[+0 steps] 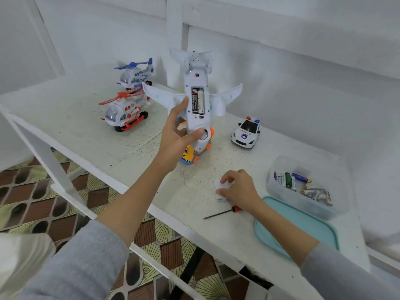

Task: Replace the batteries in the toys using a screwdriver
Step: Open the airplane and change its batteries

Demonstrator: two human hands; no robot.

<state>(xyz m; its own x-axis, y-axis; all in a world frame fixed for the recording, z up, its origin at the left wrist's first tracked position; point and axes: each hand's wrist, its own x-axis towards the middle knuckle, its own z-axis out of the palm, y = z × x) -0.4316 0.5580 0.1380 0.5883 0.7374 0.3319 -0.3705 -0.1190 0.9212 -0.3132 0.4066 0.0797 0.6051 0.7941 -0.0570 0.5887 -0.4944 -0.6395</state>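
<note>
Spanning the whole view, the white painted wooden table (86, 135) carries everything. Above it, the white plastic toy airplane (195, 98) is held belly-up, tail away, its open battery bay showing 2 black-and-gold batteries (198, 101). The left hand (177, 135) grips its nose end, thumb along the fuselage and fingers curled underneath. At the right edge sit a teal flat lid (307, 224) and, beside it, a clear plastic tub (281, 167) holding loose batteries. 2 toy helicopters stand at the back left, 1 blue-trimmed (135, 73), 1 red-trimmed (125, 111). A white police car (246, 132) and a yellow toy car (189, 154) sit mid-table. The right hand (240, 189) pinches a small white battery cover (223, 188) on the tabletop. Just beside it lies the red-handled thin screwdriver (220, 213).
</note>
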